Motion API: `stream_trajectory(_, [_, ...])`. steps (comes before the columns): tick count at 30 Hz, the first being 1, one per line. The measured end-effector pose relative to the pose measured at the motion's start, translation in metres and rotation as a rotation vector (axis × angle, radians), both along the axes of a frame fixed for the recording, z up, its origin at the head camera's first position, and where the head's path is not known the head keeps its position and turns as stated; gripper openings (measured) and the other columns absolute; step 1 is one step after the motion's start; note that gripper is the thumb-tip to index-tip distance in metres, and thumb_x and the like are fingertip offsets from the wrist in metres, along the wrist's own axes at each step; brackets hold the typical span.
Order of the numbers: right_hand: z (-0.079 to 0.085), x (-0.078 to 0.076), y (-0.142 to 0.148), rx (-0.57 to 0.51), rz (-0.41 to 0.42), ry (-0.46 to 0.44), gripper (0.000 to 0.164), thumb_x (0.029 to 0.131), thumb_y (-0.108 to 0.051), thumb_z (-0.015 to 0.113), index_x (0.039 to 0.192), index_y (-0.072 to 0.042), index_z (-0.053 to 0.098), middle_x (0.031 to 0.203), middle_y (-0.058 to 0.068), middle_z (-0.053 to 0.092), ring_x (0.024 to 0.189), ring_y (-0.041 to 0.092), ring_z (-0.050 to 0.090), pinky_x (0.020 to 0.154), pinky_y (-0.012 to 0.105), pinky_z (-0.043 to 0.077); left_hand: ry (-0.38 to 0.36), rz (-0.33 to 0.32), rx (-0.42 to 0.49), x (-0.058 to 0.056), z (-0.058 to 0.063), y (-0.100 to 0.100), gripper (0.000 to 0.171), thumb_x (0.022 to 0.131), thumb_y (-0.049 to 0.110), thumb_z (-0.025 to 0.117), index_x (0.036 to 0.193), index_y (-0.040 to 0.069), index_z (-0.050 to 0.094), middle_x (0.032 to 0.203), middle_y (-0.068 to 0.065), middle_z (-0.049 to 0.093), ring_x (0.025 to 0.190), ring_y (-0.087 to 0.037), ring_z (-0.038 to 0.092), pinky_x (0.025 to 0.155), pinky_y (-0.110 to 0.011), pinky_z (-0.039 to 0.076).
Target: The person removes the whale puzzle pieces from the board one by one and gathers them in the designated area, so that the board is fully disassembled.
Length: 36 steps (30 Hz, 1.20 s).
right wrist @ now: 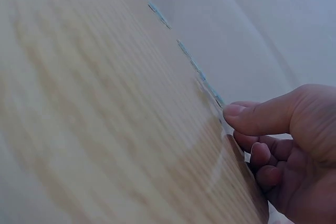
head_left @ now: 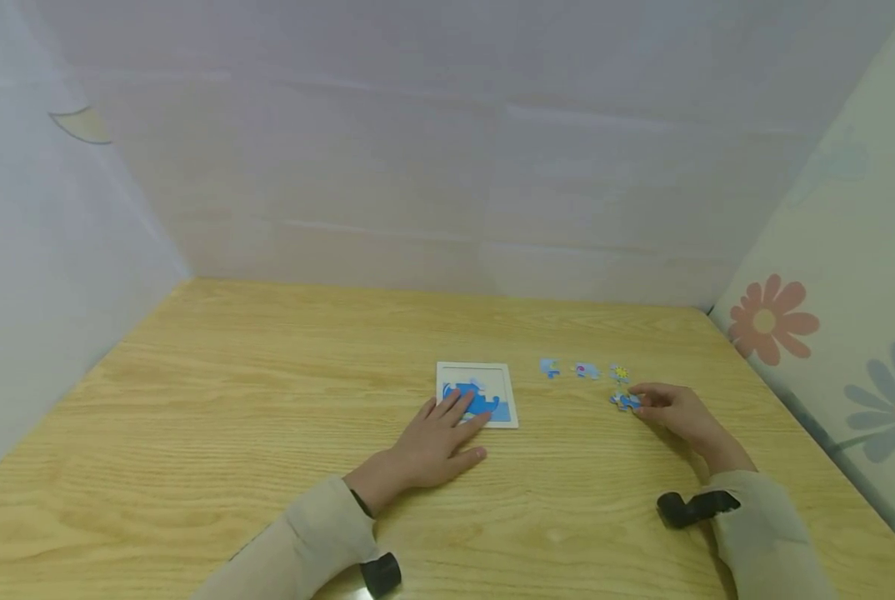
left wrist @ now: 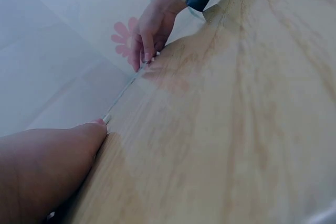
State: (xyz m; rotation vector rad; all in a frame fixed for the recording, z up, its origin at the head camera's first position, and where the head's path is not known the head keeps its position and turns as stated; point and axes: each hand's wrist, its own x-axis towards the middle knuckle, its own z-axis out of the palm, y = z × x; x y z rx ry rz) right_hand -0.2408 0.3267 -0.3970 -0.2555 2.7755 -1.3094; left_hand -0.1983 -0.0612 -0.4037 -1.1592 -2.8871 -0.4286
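A white-framed jigsaw puzzle (head_left: 512, 400) lies on the table, its lower part filled with a blue elephant picture and its upper part bare. My left hand (head_left: 436, 446) rests on it with fingers spread and straight, covering the lower left of the picture. To the right, my right hand (head_left: 676, 412) pinches a blue puzzle piece (head_left: 624, 402) between thumb and fingers, close over the table. In the right wrist view the thumb (right wrist: 257, 116) is extended and the other fingers curl under; the piece is mostly hidden there.
Three loose pieces lie in a row beyond the right hand: a light blue piece (head_left: 548, 366), one with a pink mark (head_left: 587, 370) and one with a yellow sun (head_left: 620, 372). The wooden table (head_left: 267, 375) meets pale cloth walls (head_left: 387, 167) at the back and sides.
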Motion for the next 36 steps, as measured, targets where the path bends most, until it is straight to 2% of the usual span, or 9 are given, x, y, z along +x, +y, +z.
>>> stream_trajectory(7, [-0.0004, -0.0026, -0.0029, 0.028, -0.001, -0.008, 0.037, 0.081, -0.011, 0.06, 0.114, 0.005, 0.052, 0.087, 0.011, 0.053, 0.078, 0.019, 0.047, 0.063, 0.027, 0.042, -0.003, 0.011, -0.002, 0.0001, -0.0007, -0.0019, 0.053, 0.091, 0.046, 0.031, 0.137, 0.019, 0.028, 0.141, -0.013, 0.013, 0.128, -0.029, 0.006, 0.098, -0.048, 0.008])
stream_trajectory(24, [0.0029, -0.0025, -0.0086, 0.073, 0.024, 0.021, 0.034, 0.082, -0.004, 0.057, 0.112, 0.008, 0.05, 0.082, 0.01, 0.051, 0.074, 0.02, 0.046, 0.061, 0.027, 0.041, 0.003, 0.01, 0.019, -0.0021, -0.0051, -0.0018, 0.053, 0.091, 0.045, 0.032, 0.136, 0.019, 0.028, 0.141, -0.013, 0.013, 0.128, -0.028, 0.005, 0.098, -0.049, 0.008])
stream_trajectory(36, [0.0045, -0.0015, -0.008, -0.018, 0.026, -0.011, 0.041, 0.082, -0.008, 0.058, 0.117, 0.009, 0.046, 0.085, 0.014, 0.052, 0.07, 0.016, 0.047, 0.058, 0.028, 0.042, 0.027, 0.003, 0.036, -0.0032, -0.0064, -0.0017, 0.054, 0.09, 0.047, 0.032, 0.136, 0.018, 0.029, 0.141, -0.014, 0.014, 0.128, -0.028, 0.007, 0.098, -0.048, 0.009])
